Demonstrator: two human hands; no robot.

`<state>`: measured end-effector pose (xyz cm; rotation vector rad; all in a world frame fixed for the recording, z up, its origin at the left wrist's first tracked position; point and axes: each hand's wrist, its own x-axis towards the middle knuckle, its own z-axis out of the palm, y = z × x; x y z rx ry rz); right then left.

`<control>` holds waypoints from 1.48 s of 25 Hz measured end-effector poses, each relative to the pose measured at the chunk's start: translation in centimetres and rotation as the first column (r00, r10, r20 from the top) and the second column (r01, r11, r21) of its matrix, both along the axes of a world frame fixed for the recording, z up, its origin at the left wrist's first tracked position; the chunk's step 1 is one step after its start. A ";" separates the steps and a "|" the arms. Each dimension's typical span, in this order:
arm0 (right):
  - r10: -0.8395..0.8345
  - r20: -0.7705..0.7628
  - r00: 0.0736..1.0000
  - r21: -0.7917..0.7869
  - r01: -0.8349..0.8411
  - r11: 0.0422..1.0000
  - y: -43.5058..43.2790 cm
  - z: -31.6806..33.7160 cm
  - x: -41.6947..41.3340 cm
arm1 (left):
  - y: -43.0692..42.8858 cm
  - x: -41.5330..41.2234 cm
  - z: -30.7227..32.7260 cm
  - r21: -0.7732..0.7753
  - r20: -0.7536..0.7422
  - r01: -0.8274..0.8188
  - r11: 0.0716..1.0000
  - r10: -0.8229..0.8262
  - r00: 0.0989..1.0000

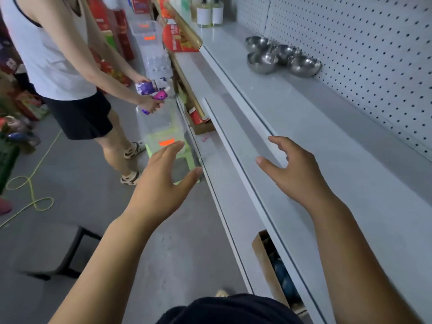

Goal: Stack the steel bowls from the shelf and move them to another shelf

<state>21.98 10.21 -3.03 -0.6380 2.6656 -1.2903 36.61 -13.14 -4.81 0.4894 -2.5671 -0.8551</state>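
Several steel bowls [281, 56] stand side by side, unstacked, on the upper white shelf [315, 127] far ahead, close to the pegboard back wall. My left hand [161, 183] is stretched out over the aisle floor, fingers relaxed and spread, holding nothing. My right hand [292, 169] hovers over the front edge of the upper shelf, fingers loosely spread and empty. Both hands are well short of the bowls.
A lower white shelf [224, 183] juts out below the upper one. A person [58, 54] stands in the aisle to the left holding purple items over a clear bin [161, 127]. Bottles [210, 12] and red boxes [180, 38] sit further along. A dark stool [49, 249] stands at lower left.
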 end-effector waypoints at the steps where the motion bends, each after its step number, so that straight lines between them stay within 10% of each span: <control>1: -0.012 -0.007 1.000 0.008 0.012 1.000 -0.7 0.0 -1.6 | -0.8 -1.8 -0.3 0.013 -0.007 0.013 1.000 -0.013 1.000; 22: -0.526 0.095 0.845 -0.121 0.534 0.837 -18.2 -3.2 -25.2 | -21.9 -41.3 1.0 -0.029 0.101 0.479 0.877 -0.474 0.874; 37: -0.742 0.126 0.659 -0.117 0.752 0.648 -12.4 -2.4 -38.7 | -14.6 -60.4 -1.0 0.408 -0.106 0.550 0.729 -0.560 0.822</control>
